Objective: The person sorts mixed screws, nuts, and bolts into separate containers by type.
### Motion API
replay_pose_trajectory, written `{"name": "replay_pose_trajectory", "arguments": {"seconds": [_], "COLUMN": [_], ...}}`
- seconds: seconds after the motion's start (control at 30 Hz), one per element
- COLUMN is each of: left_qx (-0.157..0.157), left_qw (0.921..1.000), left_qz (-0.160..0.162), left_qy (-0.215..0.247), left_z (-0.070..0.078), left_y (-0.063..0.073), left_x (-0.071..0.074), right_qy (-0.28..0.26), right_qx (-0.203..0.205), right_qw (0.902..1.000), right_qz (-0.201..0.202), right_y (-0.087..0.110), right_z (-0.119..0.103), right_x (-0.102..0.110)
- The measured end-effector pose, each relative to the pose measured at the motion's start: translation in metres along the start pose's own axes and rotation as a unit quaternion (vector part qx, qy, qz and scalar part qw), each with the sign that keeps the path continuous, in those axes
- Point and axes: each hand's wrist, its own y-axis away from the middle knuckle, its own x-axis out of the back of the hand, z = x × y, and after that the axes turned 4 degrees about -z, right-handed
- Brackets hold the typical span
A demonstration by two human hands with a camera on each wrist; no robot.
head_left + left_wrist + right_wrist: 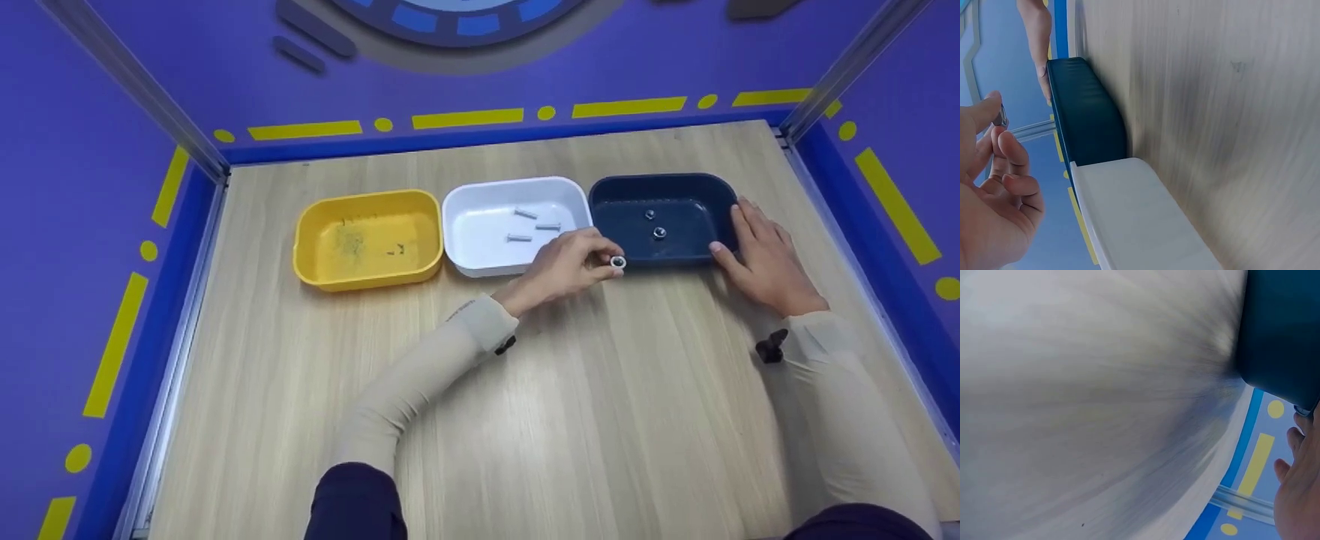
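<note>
Between thumb and index finger, my left hand [570, 262] pinches a small metal nut [618, 262] above the near left rim of the dark blue bin [667, 261]. In the left wrist view the nut [1001, 117] shows edge-on at the fingertips, the other fingers loosely bent. Two more nuts [659, 232] lie on the dark bin's floor. My right hand [769, 259] rests on that bin's right end, thumb at the near rim and fingers along the side. The right wrist view shows its fingers [1296, 439] beside the bin's corner.
A white bin [480, 268] holding several bolts [519, 238] stands just left of the dark one. Left of it is a yellow bin [360, 283] with small dark bits inside. Purple walls [480, 90] enclose the wooden table [525, 420] at back and sides.
</note>
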Motion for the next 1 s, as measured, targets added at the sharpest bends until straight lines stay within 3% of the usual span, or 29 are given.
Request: {"name": "replay_pose_trajectory", "arguments": {"seconds": [0.37, 0.63, 1.0], "left_qx": [-0.004, 0.023, 0.031], "left_qw": [0.9999, 0.9997, 0.9992], "left_qz": [0.004, -0.003, -0.01], "left_qy": [-0.014, -0.003, -0.021], "left_z": [0.007, 0.013, 0.018], "left_y": [-0.015, -0.029, -0.054], "left_x": [0.009, 0.015, 0.012], "right_qy": [0.001, 0.005, 0.007], "right_qx": [0.001, -0.001, -0.01], "right_qw": [1.0, 1.0, 0.9999], "right_qz": [0.002, -0.007, -0.012], "right_y": [0.0, -0.002, -0.001], "right_z": [-0.003, -0.002, -0.001], "right_x": [0.001, 0.003, 0.0]}}
